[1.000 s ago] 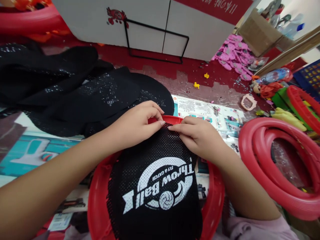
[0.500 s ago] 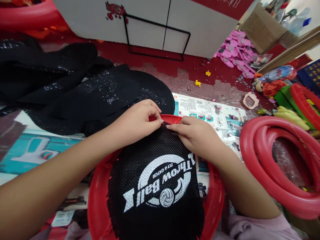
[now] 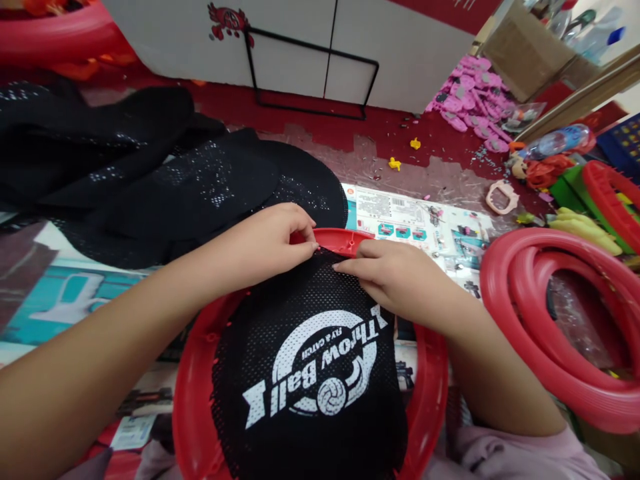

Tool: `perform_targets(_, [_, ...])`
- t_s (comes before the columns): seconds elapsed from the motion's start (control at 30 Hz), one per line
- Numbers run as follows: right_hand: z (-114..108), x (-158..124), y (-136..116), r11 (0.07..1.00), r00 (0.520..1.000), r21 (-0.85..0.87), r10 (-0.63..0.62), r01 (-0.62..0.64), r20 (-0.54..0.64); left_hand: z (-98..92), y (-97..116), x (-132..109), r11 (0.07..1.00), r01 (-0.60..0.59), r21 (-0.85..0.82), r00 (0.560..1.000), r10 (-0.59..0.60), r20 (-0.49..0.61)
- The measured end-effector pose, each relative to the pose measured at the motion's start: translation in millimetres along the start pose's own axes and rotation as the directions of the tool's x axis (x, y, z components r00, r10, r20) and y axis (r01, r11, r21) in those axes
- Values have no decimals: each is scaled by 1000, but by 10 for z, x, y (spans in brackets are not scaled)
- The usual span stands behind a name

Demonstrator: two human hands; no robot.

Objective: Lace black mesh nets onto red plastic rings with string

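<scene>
A red plastic ring (image 3: pixel 190 400) lies in front of me with a black mesh net (image 3: pixel 310 373) stretched over it; the net bears a white "Throw Ball" print. My left hand (image 3: pixel 270 243) pinches the net's far edge against the ring's far rim. My right hand (image 3: pixel 395 273) lies beside it, fingers closed on the same mesh edge. The fingertips of both hands nearly meet at the rim.
A pile of black mesh nets (image 3: pixel 150 173) lies at the left. Stacked red rings (image 3: pixel 560 320) sit at the right, printed cardboard (image 3: pixel 420 227) beyond my hands. Pink plastic parts (image 3: pixel 465 107), yellow bits (image 3: pixel 395 163) and a white cabinet (image 3: pixel 300 47) lie farther back.
Both hands have shifted slightly along the rim and the net has been drawn a little lower on the ring, baring more of the red far rim.
</scene>
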State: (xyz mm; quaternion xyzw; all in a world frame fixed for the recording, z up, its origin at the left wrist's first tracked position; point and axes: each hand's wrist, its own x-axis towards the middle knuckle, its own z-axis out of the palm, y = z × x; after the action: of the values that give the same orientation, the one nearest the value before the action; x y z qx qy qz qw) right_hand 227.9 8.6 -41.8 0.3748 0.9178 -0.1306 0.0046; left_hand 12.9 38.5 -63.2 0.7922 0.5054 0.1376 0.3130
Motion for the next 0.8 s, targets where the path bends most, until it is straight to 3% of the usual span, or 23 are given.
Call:
perform_targets(0.2, [-8, 1, 42, 996, 998, 93, -4, 9, -57, 60, 52, -29, 960, -237, 152, 955, 259, -143])
perform_targets(0.4, [29, 10, 75, 981, 979, 157, -80, 110, -185, 78, 165, 28, 926, -367, 94, 930, 366, 29])
perform_targets(0.5, [7, 4, 57, 972, 962, 208, -56, 114, -268, 42, 162, 43, 934, -341, 102, 940, 341, 19])
perform_targets(0.63, [-17, 13, 42, 965, 948, 261, 60, 25, -312, 6, 133, 32, 964, -262, 35, 964, 263, -26])
perform_targets(0.8, [36, 40, 89, 978, 966, 195, -24, 77, -259, 40, 117, 32, 978, -209, 24, 977, 210, -43])
